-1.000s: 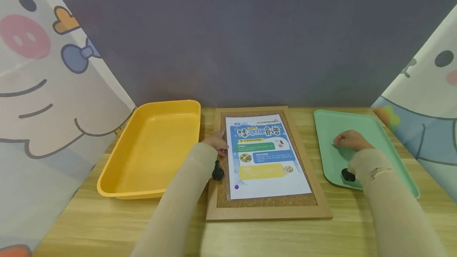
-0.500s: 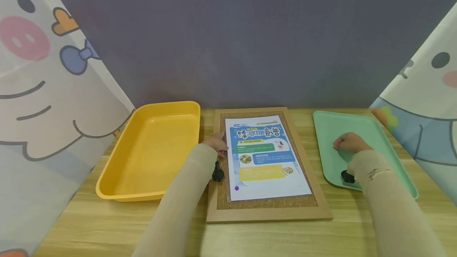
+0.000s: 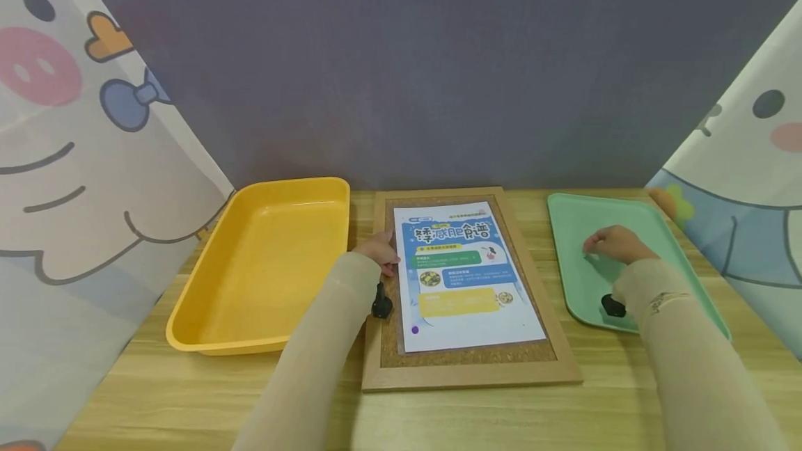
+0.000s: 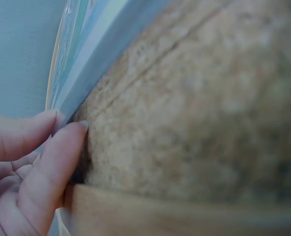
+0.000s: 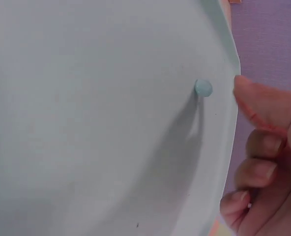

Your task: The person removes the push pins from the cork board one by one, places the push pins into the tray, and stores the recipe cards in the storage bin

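A printed sheet [image 3: 476, 336] with blue, green and yellow panels lies on a wood-framed corkboard [image 3: 470, 357]. My left hand [image 3: 379, 250] is at its left edge. In the left wrist view, thumb and finger pinch the sheet's edge [image 4: 106, 49], which stands raised off the cork [image 4: 194, 113]. My right hand [image 3: 617, 243] is over the green tray [image 3: 570, 207], fingers curled. Beside its fingertips in the right wrist view is a small pale-blue round piece [image 5: 203, 87] on the tray, apart from them. Whether those fingers hold anything is not visible.
A yellow tray [image 3: 294, 256] stands left of the corkboard. A purple dot [image 3: 415, 330] shows at the sheet's lower left. Behind the wooden table [image 3: 451, 420] rises a dark grey panel [image 3: 407, 75]. Cartoon-printed panels flank both sides.
Both hands keep practically the same place and pose. The whole head view has shifted slightly; the sheet and trays have not visibly moved on the table.
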Demonstrator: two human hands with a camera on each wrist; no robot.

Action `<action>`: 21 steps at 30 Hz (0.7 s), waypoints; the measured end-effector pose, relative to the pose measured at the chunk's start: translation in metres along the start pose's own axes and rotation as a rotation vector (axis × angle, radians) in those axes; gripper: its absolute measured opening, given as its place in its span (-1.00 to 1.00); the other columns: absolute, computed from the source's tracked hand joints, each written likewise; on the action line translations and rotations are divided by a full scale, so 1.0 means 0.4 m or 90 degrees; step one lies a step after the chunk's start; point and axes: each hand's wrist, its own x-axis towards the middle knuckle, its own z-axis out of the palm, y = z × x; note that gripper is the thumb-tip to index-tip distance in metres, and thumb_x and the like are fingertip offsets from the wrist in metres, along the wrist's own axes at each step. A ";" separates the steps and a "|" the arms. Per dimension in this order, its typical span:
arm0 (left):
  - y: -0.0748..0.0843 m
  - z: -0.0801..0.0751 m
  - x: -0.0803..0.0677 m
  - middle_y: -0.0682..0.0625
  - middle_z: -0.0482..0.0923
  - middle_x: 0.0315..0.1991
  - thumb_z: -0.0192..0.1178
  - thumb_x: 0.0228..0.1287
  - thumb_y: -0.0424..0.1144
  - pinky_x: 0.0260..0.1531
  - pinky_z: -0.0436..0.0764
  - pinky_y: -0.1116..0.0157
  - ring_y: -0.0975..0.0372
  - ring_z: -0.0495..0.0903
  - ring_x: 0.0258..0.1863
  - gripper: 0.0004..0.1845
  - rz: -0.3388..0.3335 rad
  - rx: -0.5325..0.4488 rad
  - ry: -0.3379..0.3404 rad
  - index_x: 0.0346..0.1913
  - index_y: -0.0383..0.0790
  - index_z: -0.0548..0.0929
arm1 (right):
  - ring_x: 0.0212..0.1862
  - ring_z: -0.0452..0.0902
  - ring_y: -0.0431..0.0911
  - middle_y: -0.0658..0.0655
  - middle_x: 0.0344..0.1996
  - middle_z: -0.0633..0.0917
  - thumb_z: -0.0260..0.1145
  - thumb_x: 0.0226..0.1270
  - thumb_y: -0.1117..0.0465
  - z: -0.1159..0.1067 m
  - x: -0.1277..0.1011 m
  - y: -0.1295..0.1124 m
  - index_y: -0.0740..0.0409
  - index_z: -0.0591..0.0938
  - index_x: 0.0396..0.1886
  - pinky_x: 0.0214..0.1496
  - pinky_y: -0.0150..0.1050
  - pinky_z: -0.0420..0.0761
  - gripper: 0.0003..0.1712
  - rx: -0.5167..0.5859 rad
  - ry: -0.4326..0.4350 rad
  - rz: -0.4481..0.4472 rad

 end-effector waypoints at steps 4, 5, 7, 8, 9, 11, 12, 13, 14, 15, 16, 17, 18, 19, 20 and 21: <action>-0.004 0.001 0.007 -0.22 0.43 -0.20 0.15 0.35 -0.46 -0.46 0.58 0.38 0.17 0.42 -0.52 -0.17 -0.007 0.007 0.007 0.56 -0.14 -0.04 | 0.08 0.43 0.43 0.55 0.04 0.54 0.17 0.45 0.09 0.008 0.006 -0.016 0.53 0.56 0.04 0.03 0.23 0.47 -0.49 0.022 0.025 -0.018; -0.006 0.001 0.011 -0.23 0.44 -0.17 0.16 0.34 -0.45 -0.46 0.58 0.38 0.16 0.43 -0.51 -0.16 -0.010 0.008 0.009 0.56 -0.12 -0.03 | 0.08 0.43 0.41 0.55 0.06 0.53 0.16 0.45 0.07 0.011 0.009 -0.021 0.52 0.55 0.06 0.03 0.22 0.47 -0.47 0.031 0.035 -0.022; -0.009 0.001 0.017 -0.25 0.44 -0.17 0.16 0.34 -0.45 -0.45 0.59 0.37 0.15 0.43 -0.49 -0.16 -0.011 0.008 0.006 0.56 -0.12 -0.02 | 0.04 0.46 0.35 0.53 0.08 0.52 0.16 0.46 0.03 0.018 0.018 -0.033 0.49 0.55 0.10 -0.03 0.17 0.50 -0.45 0.042 0.062 -0.032; -0.010 0.001 0.022 -0.24 0.44 -0.15 0.16 0.34 -0.45 -0.45 0.59 0.37 0.14 0.44 -0.49 -0.16 -0.015 0.007 0.008 0.56 -0.11 -0.02 | 0.01 0.48 0.31 0.52 0.07 0.53 0.16 0.46 0.02 0.021 0.022 -0.040 0.47 0.55 0.10 -0.05 0.15 0.51 -0.44 0.049 0.078 -0.034; -0.013 0.002 0.030 -0.23 0.43 -0.14 0.17 0.34 -0.45 -0.46 0.59 0.37 0.14 0.44 -0.48 -0.16 -0.016 0.009 0.007 0.56 -0.10 -0.02 | -0.02 0.49 0.28 0.50 0.05 0.54 0.17 0.45 0.01 0.024 0.026 -0.047 0.46 0.55 0.11 -0.08 0.12 0.51 -0.44 0.054 0.091 -0.034; -0.017 0.003 0.042 -0.23 0.43 -0.11 0.17 0.33 -0.45 -0.48 0.59 0.38 0.13 0.45 -0.47 -0.15 -0.022 0.009 0.009 0.56 -0.08 -0.02 | -0.08 0.50 0.22 0.48 -0.01 0.56 0.17 0.44 0.00 0.029 0.037 -0.062 0.44 0.56 0.12 -0.14 0.06 0.52 -0.44 0.048 0.107 -0.032; -0.018 0.003 0.043 -0.24 0.43 -0.06 0.18 0.33 -0.45 -0.48 0.60 0.37 0.13 0.46 -0.48 -0.14 -0.019 0.012 0.009 0.56 -0.08 -0.03 | -0.16 0.51 0.17 0.46 -0.07 0.58 0.18 0.44 0.01 0.030 0.043 -0.070 0.44 0.56 0.12 -0.21 0.01 0.52 -0.44 0.042 0.112 -0.034; -0.020 0.004 0.047 -0.24 0.42 -0.03 0.18 0.32 -0.45 -0.48 0.60 0.37 0.12 0.46 -0.48 -0.14 -0.019 0.016 0.009 0.56 -0.08 -0.03 | -0.20 0.51 0.14 0.43 -0.12 0.60 0.19 0.43 0.03 0.032 0.048 -0.078 0.44 0.57 0.10 -0.25 -0.03 0.52 -0.46 0.035 0.119 -0.039; -0.020 0.005 0.052 -0.23 0.43 -0.03 0.19 0.31 -0.45 -0.48 0.60 0.36 0.12 0.47 -0.47 -0.13 -0.025 0.014 0.013 0.56 -0.06 -0.02 | -0.24 0.50 0.10 0.40 -0.17 0.60 0.20 0.42 0.04 0.034 0.054 -0.086 0.44 0.57 0.10 -0.29 -0.07 0.51 -0.47 0.030 0.120 -0.040; -0.021 0.006 0.054 -0.24 0.44 -0.05 0.19 0.31 -0.45 -0.48 0.61 0.35 0.11 0.47 -0.47 -0.13 -0.023 0.017 0.011 0.56 -0.07 -0.02 | -0.29 0.48 0.07 0.37 -0.22 0.60 0.21 0.41 0.06 0.035 0.060 -0.094 0.44 0.57 0.09 -0.33 -0.11 0.48 -0.48 0.025 0.119 -0.041; -0.020 0.005 0.049 -0.24 0.45 -0.07 0.19 0.31 -0.45 -0.46 0.61 0.35 0.10 0.47 -0.46 -0.13 -0.020 0.017 0.010 0.56 -0.07 -0.02 | -0.32 0.47 0.05 0.36 -0.25 0.60 0.22 0.40 0.07 0.037 0.066 -0.101 0.45 0.57 0.08 -0.36 -0.14 0.46 -0.49 0.019 0.118 -0.043; -0.020 0.006 0.048 -0.24 0.46 -0.12 0.19 0.31 -0.44 -0.45 0.61 0.34 0.11 0.47 -0.47 -0.14 -0.012 0.020 0.008 0.56 -0.08 -0.02 | -0.35 0.45 0.02 0.34 -0.28 0.61 0.22 0.39 0.08 0.039 0.072 -0.109 0.45 0.58 0.07 -0.39 -0.17 0.44 -0.50 0.013 0.117 -0.047; -0.018 0.006 0.041 -0.23 0.46 -0.14 0.19 0.32 -0.43 -0.43 0.61 0.34 0.11 0.47 -0.46 -0.15 -0.008 0.021 0.008 0.56 -0.09 -0.01 | -0.37 0.44 0.01 0.33 -0.29 0.61 0.22 0.39 0.09 0.041 0.077 -0.116 0.46 0.58 0.07 -0.40 -0.17 0.43 -0.51 0.010 0.114 -0.050; -0.013 0.006 0.034 -0.22 0.44 -0.19 0.18 0.34 -0.42 -0.42 0.61 0.34 0.10 0.46 -0.45 -0.16 -0.007 0.022 0.009 0.56 -0.09 -0.01 | -0.34 0.47 0.02 0.35 -0.27 0.63 0.22 0.39 0.10 0.044 0.082 -0.122 0.46 0.59 0.06 -0.38 -0.15 0.45 -0.52 0.008 0.114 -0.056; 0.001 0.011 0.013 -0.24 0.43 -0.19 0.15 0.36 -0.44 -0.42 0.60 0.33 0.09 0.44 -0.47 -0.18 -0.006 0.037 0.014 0.56 -0.13 -0.03 | -0.34 0.48 0.04 0.35 -0.27 0.64 0.22 0.40 0.10 0.046 0.088 -0.129 0.46 0.59 0.06 -0.36 -0.12 0.47 -0.52 0.004 0.109 -0.059; 0.013 0.015 -0.004 -0.26 0.41 -0.21 0.11 0.37 -0.45 -0.42 0.59 0.32 0.07 0.42 -0.49 -0.19 0.000 0.060 0.015 0.56 -0.19 -0.06 | -0.32 0.51 0.07 0.36 -0.25 0.65 0.22 0.40 0.09 0.048 0.093 -0.136 0.46 0.59 0.06 -0.33 -0.08 0.50 -0.52 -0.001 0.105 -0.063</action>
